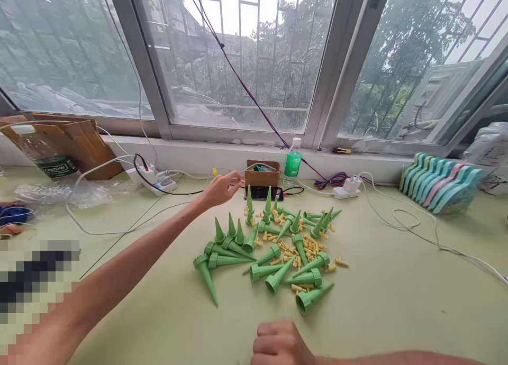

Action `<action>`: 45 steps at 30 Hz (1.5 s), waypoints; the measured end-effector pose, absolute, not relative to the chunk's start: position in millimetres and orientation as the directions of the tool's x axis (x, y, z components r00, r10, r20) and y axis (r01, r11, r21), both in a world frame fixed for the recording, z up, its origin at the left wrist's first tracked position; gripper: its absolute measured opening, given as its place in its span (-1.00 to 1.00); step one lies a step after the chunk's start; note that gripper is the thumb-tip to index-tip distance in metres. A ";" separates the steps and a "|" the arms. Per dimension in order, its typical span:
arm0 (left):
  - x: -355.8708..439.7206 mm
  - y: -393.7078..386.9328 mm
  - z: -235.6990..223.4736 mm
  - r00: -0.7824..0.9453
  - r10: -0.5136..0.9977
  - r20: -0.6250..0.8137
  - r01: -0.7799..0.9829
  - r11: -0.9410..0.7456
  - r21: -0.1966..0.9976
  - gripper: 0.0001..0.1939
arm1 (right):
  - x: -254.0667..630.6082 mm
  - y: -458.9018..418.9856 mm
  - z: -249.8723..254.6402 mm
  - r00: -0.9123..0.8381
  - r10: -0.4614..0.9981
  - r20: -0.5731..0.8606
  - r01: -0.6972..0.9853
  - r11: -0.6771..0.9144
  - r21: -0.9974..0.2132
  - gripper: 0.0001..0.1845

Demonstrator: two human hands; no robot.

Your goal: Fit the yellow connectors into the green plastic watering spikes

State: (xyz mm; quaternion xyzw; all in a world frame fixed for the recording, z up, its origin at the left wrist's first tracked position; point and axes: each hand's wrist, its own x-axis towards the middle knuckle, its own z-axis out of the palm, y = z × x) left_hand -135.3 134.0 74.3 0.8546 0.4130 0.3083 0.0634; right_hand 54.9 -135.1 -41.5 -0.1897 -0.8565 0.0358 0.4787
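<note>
My left hand [223, 190] reaches over the table's far side, beside a small brown box [262, 170] and a dark phone [262, 193]. Its fingers are loosely bent and apart, with nothing visible in them. Curled into a fist near the table's front edge is my right hand [280, 345]; whatever it may hold is hidden. Between the hands lie several green plastic cone spikes [206, 277], some standing point up, others on their sides like this near one [313, 300]. Small yellow plastic pegs [311, 251] are heaped among them.
A bottle with a green label [293, 164] stands by the window sill. White power strips [153, 180] and cables [115, 231] spread on the left. Pastel plastic pieces [440, 182] stand in a row at right. A cardboard box [85, 145] and large bottle [50, 158] sit far left.
</note>
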 end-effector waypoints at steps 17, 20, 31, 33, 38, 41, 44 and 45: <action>-111.1 -4.8 71.0 -0.108 0.419 0.901 0.603 -0.693 0.395 -0.70 | 125.3 -36.9 48.2 -0.310 0.406 0.860 0.825 0.564 0.032 -0.49; -94.8 -14.0 51.2 0.085 0.438 0.895 0.626 -0.722 0.294 -0.76 | 142.0 -20.3 44.7 -0.107 0.428 0.898 0.883 0.457 -0.113 -0.50; -80.3 -40.4 14.8 0.473 0.414 0.778 0.452 -0.872 0.189 -0.86 | 143.2 -28.0 12.6 -0.111 0.581 0.806 0.838 0.491 -0.238 -0.52; -79.7 -41.5 12.8 0.495 0.419 0.761 0.457 -0.871 0.183 -0.85 | 138.9 -25.9 11.9 -0.110 0.590 0.800 0.824 0.504 -0.258 -0.52; -81.2 -43.3 9.6 0.540 0.495 0.681 0.513 -0.835 0.200 -0.84 | 139.5 -23.9 10.8 -0.074 0.628 0.774 0.800 0.502 -0.330 -0.50; -81.6 -43.0 8.5 0.555 0.533 0.639 0.561 -0.807 0.186 -0.84 | 142.9 -23.5 11.6 -0.039 0.651 0.758 0.788 0.486 -0.378 -0.49; -80.5 -42.5 7.7 0.552 0.558 0.620 0.619 -0.772 0.145 -0.82 | 144.1 -22.7 12.6 -0.031 0.675 0.737 0.791 0.468 -0.395 -0.48; -79.9 -42.6 7.7 0.554 0.560 0.616 0.633 -0.764 0.125 -0.82 | 143.9 -22.4 12.9 -0.036 0.679 0.733 0.794 0.465 -0.391 -0.48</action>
